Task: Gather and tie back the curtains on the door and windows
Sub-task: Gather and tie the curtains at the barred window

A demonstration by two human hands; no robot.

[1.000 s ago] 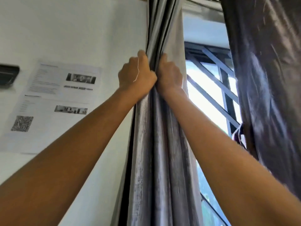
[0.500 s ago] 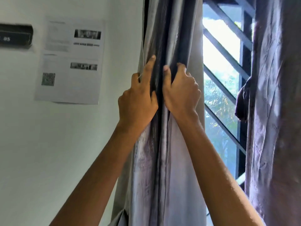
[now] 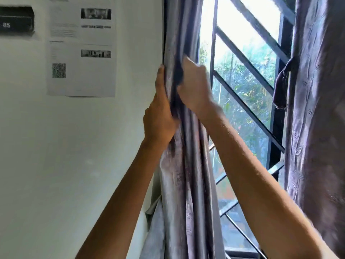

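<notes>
Your two forearms rise from the bottom of the view to the grey curtain [image 3: 188, 174], which hangs in a tight rope of folds at the left edge of the window, hard by the wall [image 3: 56, 165].

Your left hand [image 3: 160, 113] grips the wall side of that bundle, with one finger stretched up along its edge. Your right hand [image 3: 194, 86] sits a little higher on the window side, clenched on a dark fold. It is blurred, so it is probably mid-pull.

A second ago your hands were level, knuckle to knuckle, on a looser bunch. Half a second ago the fingers were spread, working into the pleats. Now the hands are staggered and the bundle is narrower and closer to the wall, with more open glass and window grille [image 3: 248, 58] showing to its right.

The gathering on this side looks nearly finished. No tie is around the grey curtain, so the binding is not yet done.

Beyond your hands, a printed notice [image 3: 82, 49] and a dark plate [image 3: 16, 21] are fixed to the wall.

Further right, the purple curtain [image 3: 317, 109] hangs against the far side of the frame. A dark strip of cloth [image 3: 281, 86] dangles at its edge; whether that is its tie I cannot tell.
</notes>
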